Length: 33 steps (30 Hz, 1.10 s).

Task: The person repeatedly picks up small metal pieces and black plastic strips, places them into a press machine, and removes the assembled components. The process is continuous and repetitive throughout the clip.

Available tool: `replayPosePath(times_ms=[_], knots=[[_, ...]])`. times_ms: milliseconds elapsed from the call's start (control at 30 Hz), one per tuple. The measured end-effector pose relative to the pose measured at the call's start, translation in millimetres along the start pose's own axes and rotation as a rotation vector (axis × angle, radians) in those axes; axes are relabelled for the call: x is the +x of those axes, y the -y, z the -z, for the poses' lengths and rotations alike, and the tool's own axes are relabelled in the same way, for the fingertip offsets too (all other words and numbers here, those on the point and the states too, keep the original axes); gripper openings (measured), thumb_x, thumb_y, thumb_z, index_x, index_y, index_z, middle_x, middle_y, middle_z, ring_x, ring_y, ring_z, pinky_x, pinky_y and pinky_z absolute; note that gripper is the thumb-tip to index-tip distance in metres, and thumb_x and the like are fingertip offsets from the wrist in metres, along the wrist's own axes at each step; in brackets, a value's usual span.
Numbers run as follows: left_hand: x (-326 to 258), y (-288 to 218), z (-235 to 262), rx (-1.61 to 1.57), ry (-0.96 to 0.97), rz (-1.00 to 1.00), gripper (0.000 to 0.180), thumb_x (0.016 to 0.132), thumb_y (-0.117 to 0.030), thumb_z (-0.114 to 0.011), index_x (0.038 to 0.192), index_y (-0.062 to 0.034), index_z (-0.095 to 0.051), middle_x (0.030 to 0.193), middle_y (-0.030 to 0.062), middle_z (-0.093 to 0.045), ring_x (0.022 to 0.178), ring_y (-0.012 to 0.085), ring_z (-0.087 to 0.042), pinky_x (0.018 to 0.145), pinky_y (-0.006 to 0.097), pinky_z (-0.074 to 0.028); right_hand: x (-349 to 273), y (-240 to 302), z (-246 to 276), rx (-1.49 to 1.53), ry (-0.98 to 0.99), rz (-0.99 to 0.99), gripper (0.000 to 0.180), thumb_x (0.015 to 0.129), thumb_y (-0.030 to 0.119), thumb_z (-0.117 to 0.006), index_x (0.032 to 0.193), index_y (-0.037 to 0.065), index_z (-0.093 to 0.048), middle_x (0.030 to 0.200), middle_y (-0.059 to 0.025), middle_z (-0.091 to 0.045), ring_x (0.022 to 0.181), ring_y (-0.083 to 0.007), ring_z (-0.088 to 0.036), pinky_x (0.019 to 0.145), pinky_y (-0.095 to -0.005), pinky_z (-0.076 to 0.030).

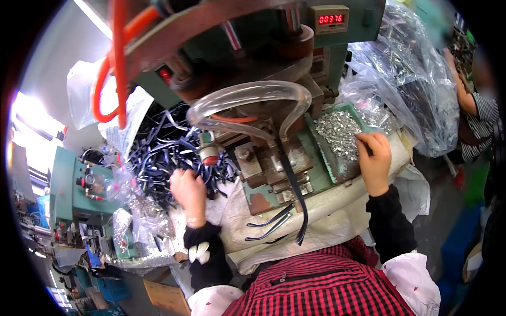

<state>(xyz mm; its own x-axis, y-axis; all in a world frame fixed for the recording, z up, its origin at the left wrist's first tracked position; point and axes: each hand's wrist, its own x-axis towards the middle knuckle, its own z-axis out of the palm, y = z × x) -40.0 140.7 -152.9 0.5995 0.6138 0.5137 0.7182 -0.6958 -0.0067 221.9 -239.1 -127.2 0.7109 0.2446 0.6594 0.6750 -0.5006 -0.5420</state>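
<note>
My right hand (375, 158) is at the right rim of a green tray (328, 160). Its thumb and fingers are pinched together, and whatever they hold is too small to make out. Small silvery metal pieces (337, 131) are heaped in that tray. My left hand (188, 194) is blurred by motion at the near edge of a pile of dark eyeglass temples (158, 152); its fingers are hard to read. One black temple (293, 187) slants down from the press fixture (279, 168). A few loose temples (270, 230) lie on the pale cloth before it.
The green press (327, 68) rises ahead, with a clear tube loop (253, 95) and a red button (210, 159) near my left hand. Orange hoses (120, 68) hang upper left. Plastic bags (411, 79) stand at right, beside another person's striped sleeve (482, 121).
</note>
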Motion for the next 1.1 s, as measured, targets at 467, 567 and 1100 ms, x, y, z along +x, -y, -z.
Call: replayPosePath(times_ms=[467,567,1100], knots=[[-24.4,-72.9,96.2,-1.343,-0.12,0.299,0.01,0.104,-0.012,-0.061,0.103,-0.0025,-0.062,0.088,0.0095,-0.072,0.068,0.0112,-0.064,0.057,0.021,-0.048,12.1,139.0,-38.5,0.935,0.2,-0.297,0.032,0.086,-0.003,-0.071,0.117,-0.002,-0.066,0.099,-0.0096,-0.067,0.091,-0.0165,-0.065,0.082,-0.027,-0.051],[6.0,-117.6,146.7,-1.471,-0.474,-0.094,0.013,0.105,-0.014,-0.059,0.103,-0.0018,-0.061,0.092,0.0116,-0.072,0.071,0.0123,-0.064,0.058,0.021,-0.049,15.1,143.4,-29.9,1.146,0.294,-0.52,0.043,0.089,-0.002,-0.071,0.13,-0.005,-0.057,0.101,-0.0063,-0.067,0.091,-0.0097,-0.063,0.082,-0.0233,-0.05],[-11.3,-177.7,148.5,-0.899,-0.338,-0.849,0.029,0.072,-0.002,-0.087,0.097,-0.0038,-0.072,0.1,0.0148,-0.074,0.064,0.02,-0.065,0.053,0.03,-0.05,-2.1,14.0,-11.4,-0.281,0.127,-0.039,0.018,0.08,0.01,-0.075,0.098,0.007,-0.075,0.12,-0.0184,-0.067,0.135,-0.0399,-0.051,0.1,-0.0495,-0.048]])
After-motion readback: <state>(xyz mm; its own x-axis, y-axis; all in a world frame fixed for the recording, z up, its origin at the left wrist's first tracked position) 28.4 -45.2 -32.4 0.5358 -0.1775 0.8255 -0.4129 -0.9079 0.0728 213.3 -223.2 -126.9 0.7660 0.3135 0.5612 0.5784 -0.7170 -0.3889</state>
